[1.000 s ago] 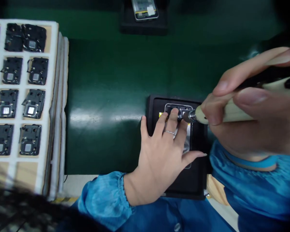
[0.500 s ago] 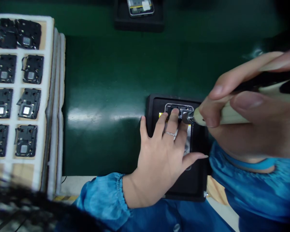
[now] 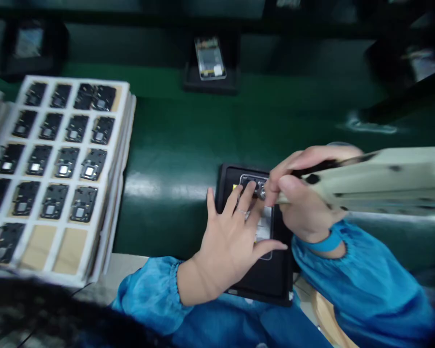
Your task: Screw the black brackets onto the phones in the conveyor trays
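Note:
An opened phone (image 3: pixel 265 227) lies in a black tray (image 3: pixel 255 285) at the near edge of the green bench. My left hand (image 3: pixel 230 241) rests over it with fingers spread, the fingertips touching its upper part. A ring shows on one finger. My right hand (image 3: pixel 304 193) is wrapped round a pale electric screwdriver (image 3: pixel 377 181), held nearly level. Its tip points at the upper part of the phone, close beside my left fingertips. My hands hide much of the phone, and I cannot see exactly where the bit meets it.
On the left stands a stack of white foam trays (image 3: pixel 125 125) holding several black phone modules (image 3: pixel 83 203). Further back, another opened phone (image 3: pixel 210 58) sits in a black tray (image 3: pixel 210 87). A dark tray (image 3: pixel 32 65) with a phone is at the back left.
The view has pulled back and shows more of the bench. My right hand and the screwdriver appear lower and less close to the camera. My left hand stays spread on the phone.

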### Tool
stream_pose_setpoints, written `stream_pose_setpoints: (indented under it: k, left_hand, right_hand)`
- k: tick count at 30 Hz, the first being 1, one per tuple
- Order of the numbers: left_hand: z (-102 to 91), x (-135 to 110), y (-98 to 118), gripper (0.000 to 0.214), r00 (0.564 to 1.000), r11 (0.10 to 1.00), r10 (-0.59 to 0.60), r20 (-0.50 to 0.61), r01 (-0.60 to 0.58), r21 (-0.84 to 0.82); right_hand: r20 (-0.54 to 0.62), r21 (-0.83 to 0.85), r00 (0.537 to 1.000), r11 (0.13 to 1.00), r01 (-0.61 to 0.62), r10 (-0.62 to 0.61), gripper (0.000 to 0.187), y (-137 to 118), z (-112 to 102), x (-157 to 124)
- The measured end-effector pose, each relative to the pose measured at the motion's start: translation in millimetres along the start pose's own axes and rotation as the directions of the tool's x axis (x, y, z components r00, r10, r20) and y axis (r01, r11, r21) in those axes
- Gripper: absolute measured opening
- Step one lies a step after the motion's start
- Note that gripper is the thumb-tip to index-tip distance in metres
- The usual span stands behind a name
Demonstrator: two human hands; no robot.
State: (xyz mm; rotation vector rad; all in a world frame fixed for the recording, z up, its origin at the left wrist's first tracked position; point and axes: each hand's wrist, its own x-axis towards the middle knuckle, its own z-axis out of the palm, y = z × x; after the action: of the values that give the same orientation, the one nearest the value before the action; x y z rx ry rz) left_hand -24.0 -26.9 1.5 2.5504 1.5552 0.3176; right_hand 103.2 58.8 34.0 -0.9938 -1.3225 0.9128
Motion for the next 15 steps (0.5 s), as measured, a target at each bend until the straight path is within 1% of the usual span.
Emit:
stream_pose_setpoints:
  k: [1, 2, 4, 5, 6, 7, 8, 10, 11, 13, 14, 15]
  left_hand:
    - [-8.0, -7, 0, 0.092, 1.000, 0.999, 0.020, 0.023, -0.021, 0.044]
    - [-16.0, -16, 1, 0.098, 0.997, 0.994, 0.055, 0.044, -0.059, 0.088]
    - [-28.4, -37, 4, 0.103, 0.978, 0.967, 0.193, 0.080, -0.203, 0.154]
    - [-31.8, -47, 6, 0.100, 0.957, 0.941, 0.272, 0.097, -0.285, 0.184]
    - [-33.2, -56, 7, 0.091, 0.937, 0.911, 0.332, 0.107, -0.348, 0.222]
    - [-33.1, -63, 8, 0.079, 0.924, 0.885, 0.365, 0.114, -0.382, 0.267]
    - [-32.1, -68, 8, 0.067, 0.918, 0.864, 0.380, 0.111, -0.396, 0.313]
    - [-30.0, -73, 8, 0.048, 0.922, 0.838, 0.375, 0.098, -0.382, 0.389]
    - [-29.9, -72, 7, 0.043, 0.924, 0.832, 0.372, 0.093, -0.376, 0.407]
    - [-31.7, -66, 7, 0.040, 0.931, 0.839, 0.352, 0.091, -0.358, 0.410]
    - [-33.1, -60, 6, 0.039, 0.940, 0.852, 0.332, 0.082, -0.336, 0.401]
    - [-34.2, -51, 6, 0.038, 0.949, 0.869, 0.307, 0.071, -0.310, 0.386]
  right_hand:
    - [0.022, 0.011, 1.000, 1.000, 0.010, -0.011, 0.021, 2, 0, -1]
    - [0.036, 0.017, 0.999, 1.000, 0.016, -0.016, 0.026, 4, 0, -1]
    - [0.034, 0.032, 0.999, 0.999, 0.023, -0.024, 0.038, 5, 0, -1]
    - [0.021, 0.039, 0.999, 0.999, 0.026, -0.027, 0.041, 4, 1, 0]
    - [0.002, 0.047, 1.000, 0.998, 0.030, -0.030, 0.043, 3, 2, 0]
    - [-0.016, 0.054, 0.999, 0.998, 0.032, -0.031, 0.044, 2, 2, 0]
    - [-0.033, 0.060, 0.999, 0.998, 0.033, -0.031, 0.046, -1, 2, 0]
    - [-0.070, 0.070, 0.997, 0.997, 0.045, -0.040, 0.049, -8, -2, 1]
    - [-0.095, 0.077, 0.994, 0.995, 0.058, -0.051, 0.050, -12, -7, 2]
    - [-0.182, 0.064, 0.979, 0.992, 0.106, -0.093, 0.049, -21, -21, 5]
    - [-0.239, 0.040, 0.964, 0.991, 0.130, -0.116, 0.048, -24, -29, 8]
    - [-0.304, -0.019, 0.942, 0.989, 0.146, -0.145, 0.047, -25, -39, 11]
